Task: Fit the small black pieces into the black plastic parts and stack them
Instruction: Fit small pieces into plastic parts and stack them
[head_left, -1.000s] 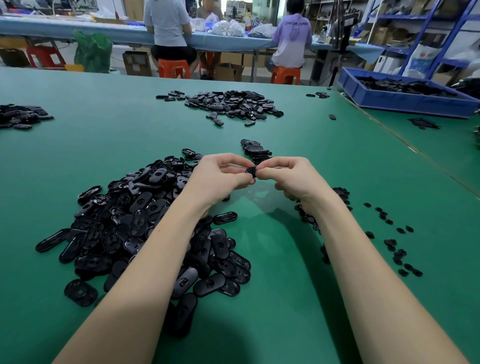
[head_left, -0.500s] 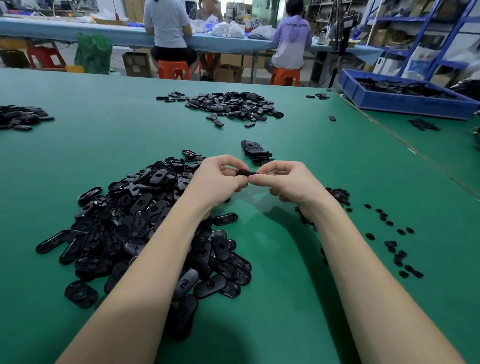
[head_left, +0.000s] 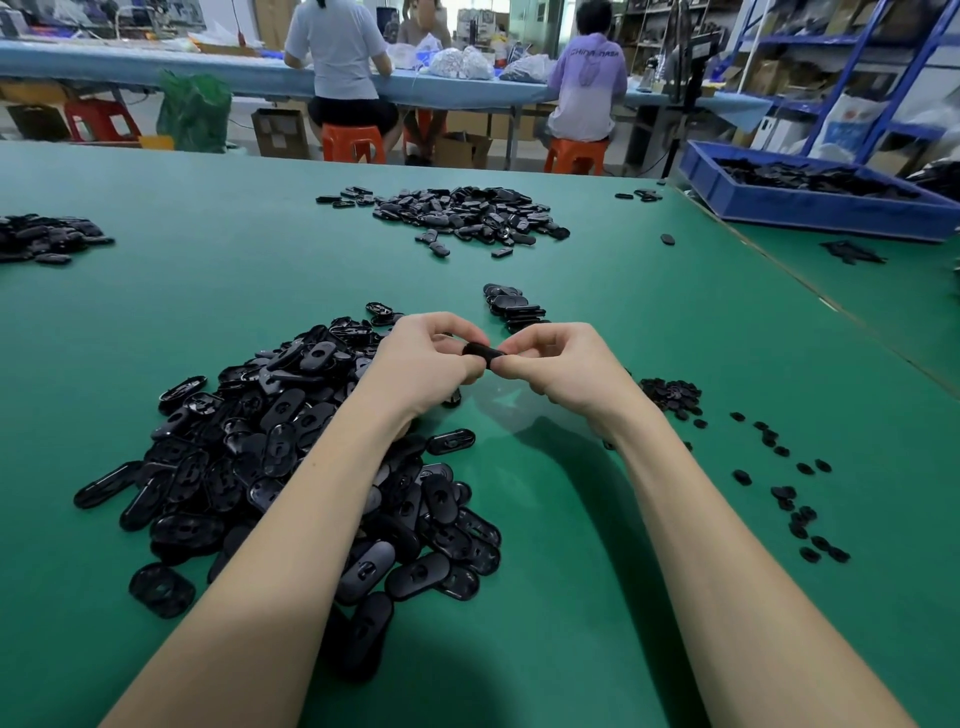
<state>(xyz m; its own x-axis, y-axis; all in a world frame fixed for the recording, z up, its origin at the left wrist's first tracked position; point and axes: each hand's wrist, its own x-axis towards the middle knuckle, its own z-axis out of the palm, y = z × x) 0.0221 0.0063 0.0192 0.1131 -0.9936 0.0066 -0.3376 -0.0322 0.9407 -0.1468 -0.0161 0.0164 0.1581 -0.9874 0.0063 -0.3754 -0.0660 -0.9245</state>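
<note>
My left hand (head_left: 423, 358) and my right hand (head_left: 553, 364) meet above the green table (head_left: 545, 597), both pinching one oval black plastic part (head_left: 483, 352) between their fingertips. A big heap of the same oval black parts (head_left: 291, 457) lies under and left of my left forearm. Small black pieces (head_left: 670, 397) sit in a little pile by my right wrist, with more scattered to the right (head_left: 795, 499). A short stack of black parts (head_left: 511, 306) stands just beyond my hands.
Another heap of black parts (head_left: 462, 213) lies further back, and one more (head_left: 41, 239) at the far left. A blue crate (head_left: 821, 192) of parts stands at the back right. Two people sit on orange stools at a far bench.
Both hands have stayed together in the same spot. The part between the fingers has turned and now shows more of its length.
</note>
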